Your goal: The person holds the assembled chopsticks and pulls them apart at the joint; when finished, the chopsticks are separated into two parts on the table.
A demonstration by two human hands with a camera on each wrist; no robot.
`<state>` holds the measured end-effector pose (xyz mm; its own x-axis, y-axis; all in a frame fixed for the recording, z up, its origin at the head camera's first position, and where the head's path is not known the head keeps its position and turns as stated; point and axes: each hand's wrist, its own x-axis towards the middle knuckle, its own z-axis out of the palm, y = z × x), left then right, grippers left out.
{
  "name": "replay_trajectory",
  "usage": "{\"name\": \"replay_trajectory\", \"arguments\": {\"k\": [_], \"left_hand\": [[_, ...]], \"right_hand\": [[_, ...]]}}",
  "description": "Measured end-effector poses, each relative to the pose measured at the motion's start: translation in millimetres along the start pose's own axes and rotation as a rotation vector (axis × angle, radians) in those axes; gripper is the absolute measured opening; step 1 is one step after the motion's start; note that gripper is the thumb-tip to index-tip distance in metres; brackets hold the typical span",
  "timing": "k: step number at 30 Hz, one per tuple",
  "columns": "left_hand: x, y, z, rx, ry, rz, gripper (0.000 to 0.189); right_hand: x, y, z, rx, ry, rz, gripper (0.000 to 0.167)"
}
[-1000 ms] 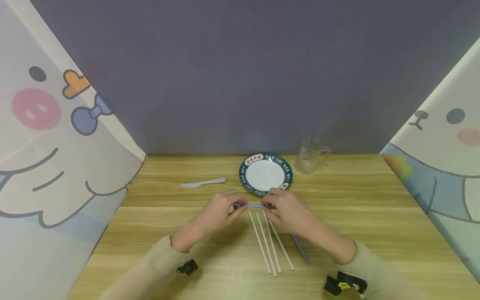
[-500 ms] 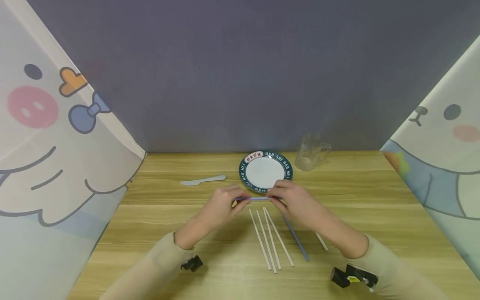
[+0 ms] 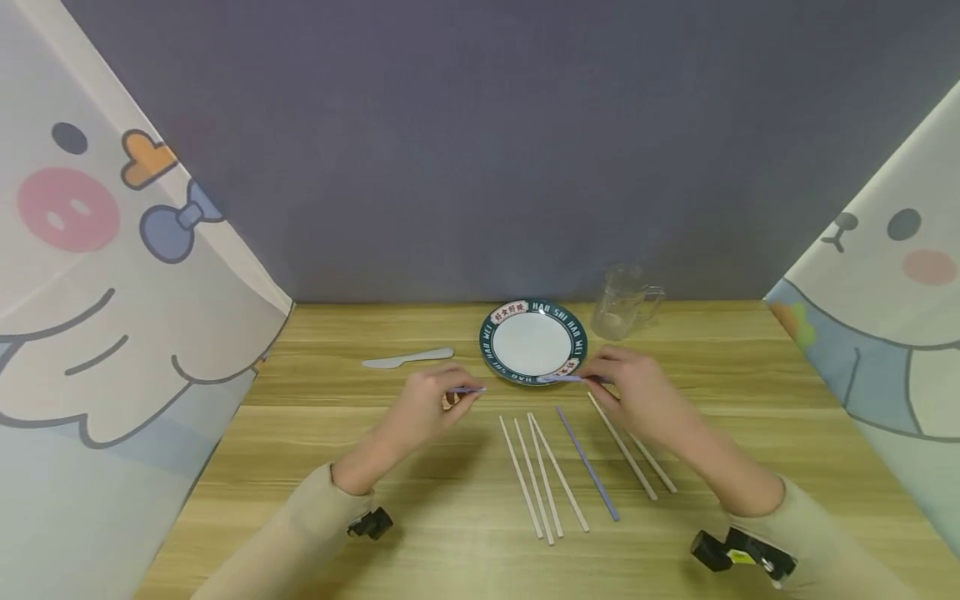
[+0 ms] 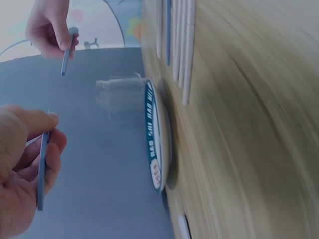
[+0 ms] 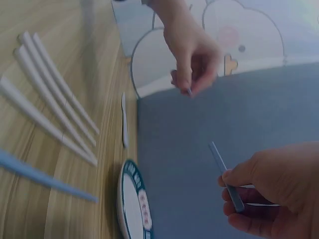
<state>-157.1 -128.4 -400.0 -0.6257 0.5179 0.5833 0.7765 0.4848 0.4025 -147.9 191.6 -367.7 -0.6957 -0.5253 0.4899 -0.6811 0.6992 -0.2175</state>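
My left hand [image 3: 422, 410] pinches a short, slim purple stick piece [image 4: 43, 172] between thumb and fingers above the table. To the right, my right hand [image 3: 639, 398] pinches another purple stick piece [image 3: 558, 378], which points left over the front rim of the plate [image 3: 531, 343]. A gap lies between the two pieces. Below the hands, a longer purple stick [image 3: 588, 463] lies on the table. Several white sticks [image 3: 521, 477] lie to its left, and two white sticks [image 3: 624, 448] to its right, partly beneath my right hand. Faint seam lines cross some white sticks in the right wrist view.
A pale knife [image 3: 408, 358] lies left of the green-rimmed plate. Behind the plate, to the right, stands a clear mug [image 3: 619, 304]. The wooden table [image 3: 337, 467] ends at a dark grey back panel [image 3: 480, 150], with cartoon-printed side panels [image 3: 97, 333].
One purple length spanned both hands earlier; now each hand holds a separate piece. My right hand has moved right, my left slightly left, and the two white sticks on the right are more visible.
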Motion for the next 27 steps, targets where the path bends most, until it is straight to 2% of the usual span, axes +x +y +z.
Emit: {"name": "replay_trajectory", "arguments": {"k": [7,11,15,20,27], "left_hand": [[-8.0,-9.6,-3.2,-0.02,-0.001,-0.061,0.016],[-9.5,-14.0,-4.3,0.07,-0.013,-0.072,0.015],[-12.3,-19.1,-4.4,0.151,-0.055,-0.102,0.013],[-17.5,-28.6,-2.0,0.164,-0.108,-0.156,0.012],[-24.0,-41.3,2.7,0.143,-0.175,-0.19,0.008]], "right_hand": [[-20.7,34.4,-7.9,-0.068,0.067,0.009,0.015],[-35.4,54.5,-13.3,-0.09,0.042,0.045,0.015],[-51.4,72.9,-15.8,-0.092,0.019,0.077,0.016],[-69.6,95.3,-10.8,-0.071,0.0,0.097,0.017],[-88.6,121.0,2.5,-0.067,-0.033,0.121,0.016]]}}
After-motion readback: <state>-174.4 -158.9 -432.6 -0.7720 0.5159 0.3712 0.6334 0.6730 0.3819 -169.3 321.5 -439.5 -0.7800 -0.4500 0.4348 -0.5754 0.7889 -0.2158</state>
